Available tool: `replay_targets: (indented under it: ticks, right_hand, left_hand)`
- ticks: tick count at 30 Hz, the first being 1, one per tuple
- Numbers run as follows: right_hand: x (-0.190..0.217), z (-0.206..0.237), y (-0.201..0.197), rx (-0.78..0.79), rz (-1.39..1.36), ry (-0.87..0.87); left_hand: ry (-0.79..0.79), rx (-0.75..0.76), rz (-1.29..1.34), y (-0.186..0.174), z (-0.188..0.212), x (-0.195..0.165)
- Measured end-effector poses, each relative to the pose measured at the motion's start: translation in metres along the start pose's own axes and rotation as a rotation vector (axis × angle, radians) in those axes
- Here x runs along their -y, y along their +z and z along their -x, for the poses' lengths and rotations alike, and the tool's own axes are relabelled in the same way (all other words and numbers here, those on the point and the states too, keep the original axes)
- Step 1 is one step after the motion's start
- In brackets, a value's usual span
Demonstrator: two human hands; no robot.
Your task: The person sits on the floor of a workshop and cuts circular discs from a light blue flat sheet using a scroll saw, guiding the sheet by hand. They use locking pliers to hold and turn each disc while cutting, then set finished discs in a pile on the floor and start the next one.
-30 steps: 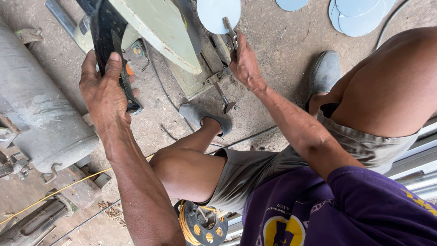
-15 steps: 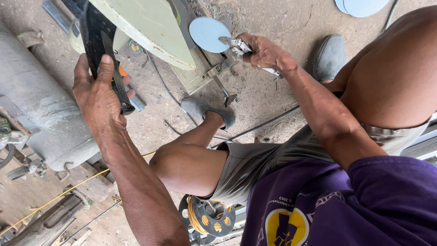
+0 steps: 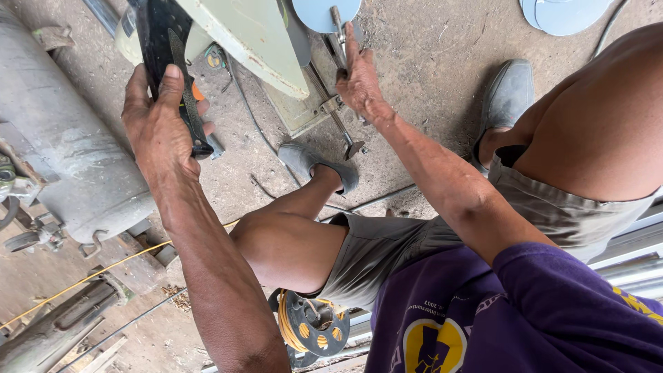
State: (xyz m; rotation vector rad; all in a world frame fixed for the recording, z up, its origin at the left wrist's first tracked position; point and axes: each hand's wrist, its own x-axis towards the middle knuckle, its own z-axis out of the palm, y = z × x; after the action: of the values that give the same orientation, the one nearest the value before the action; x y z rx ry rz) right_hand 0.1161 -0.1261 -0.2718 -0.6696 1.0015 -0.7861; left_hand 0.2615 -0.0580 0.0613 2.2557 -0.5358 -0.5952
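Note:
My left hand [image 3: 162, 121] grips the black handle [image 3: 166, 48] of a pale green chop saw [image 3: 248, 41] at the top left. My right hand [image 3: 359, 79] holds a metal bar [image 3: 338, 31] that lies against a light blue disc [image 3: 324, 12] at the saw's base. The saw's base plate [image 3: 304, 114] and its clamp screw [image 3: 349, 138] sit just below my right hand. My left foot in a grey shoe [image 3: 314, 162] rests on the concrete beside the base.
A grey metal tank [image 3: 62, 145] lies at the left. More blue discs [image 3: 566, 14] lie at the top right, near my other grey shoe [image 3: 507, 93]. A yellow cord [image 3: 90, 276] crosses the floor. A cable reel [image 3: 311, 324] sits under my knee.
My right hand has moved left from the right of the disc to the saw's base, and now holds the bar upright against the disc. My left hand stays on the handle.

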Motion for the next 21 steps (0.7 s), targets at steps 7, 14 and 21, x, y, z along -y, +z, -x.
replay_targets:
  ticks: [7,14,21]
  right_hand:
    - [-0.004,0.009,-0.005,-0.136,-0.678,0.489]
    - [0.025,0.034,-0.066,0.052,-0.482,0.599]
    - [0.077,0.044,-0.116,0.278,1.286,-0.397]
  left_hand:
    - [0.082,-0.001,0.044,-0.007,-0.01,0.017]
    - [0.112,0.006,0.068,-0.013,-0.004,0.02]
    - [0.267,0.013,0.116,-0.023,-0.019,0.042]
